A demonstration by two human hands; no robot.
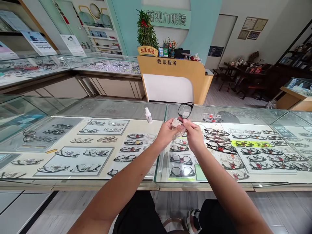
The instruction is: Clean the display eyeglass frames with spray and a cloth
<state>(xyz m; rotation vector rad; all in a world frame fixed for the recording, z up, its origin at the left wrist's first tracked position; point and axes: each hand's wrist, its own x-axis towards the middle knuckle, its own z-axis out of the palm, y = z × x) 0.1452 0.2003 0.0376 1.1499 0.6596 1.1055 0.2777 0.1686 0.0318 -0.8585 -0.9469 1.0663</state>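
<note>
Both grips are closed: left hand [167, 131] bunched around pale cloth [177, 125], right hand [194, 132] clamped on black-framed glasses [185, 111] rising just beyond; a white bottle [148, 116] stands left of them

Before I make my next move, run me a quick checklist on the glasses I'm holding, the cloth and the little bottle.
1. Glasses held up off the glass counter: ok, raised between both hands.
2. Cloth in the left hand: ok, bunched up.
3. A hand free: not ok, the right hand is also busy, at the glasses.
4. Bottle upright and clear of the hands: ok, standing to their left.
5. Bottle's cap tight: cannot tell.
6. Lenses free of smudges: cannot tell, too small.
</note>
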